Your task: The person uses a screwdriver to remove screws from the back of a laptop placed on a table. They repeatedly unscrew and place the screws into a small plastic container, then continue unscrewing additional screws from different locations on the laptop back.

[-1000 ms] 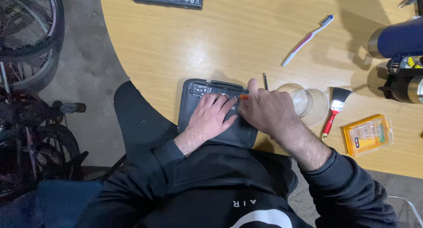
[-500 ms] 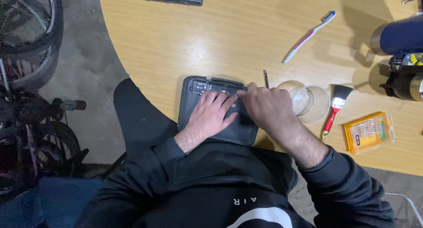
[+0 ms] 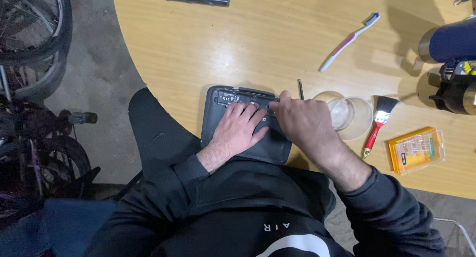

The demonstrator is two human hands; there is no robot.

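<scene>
Your left hand lies flat on the dark device at the table edge; your right hand presses its top edge; a clear cup stands just beside.

Probably a workshop or garage: bicycle wheels on concrete floor, tools on a wooden table.

One head-worn camera looks almost straight down from above at the curved light wooden table, close over the person's lap and arms.

Dark flat device — flat at table edge
</scene>
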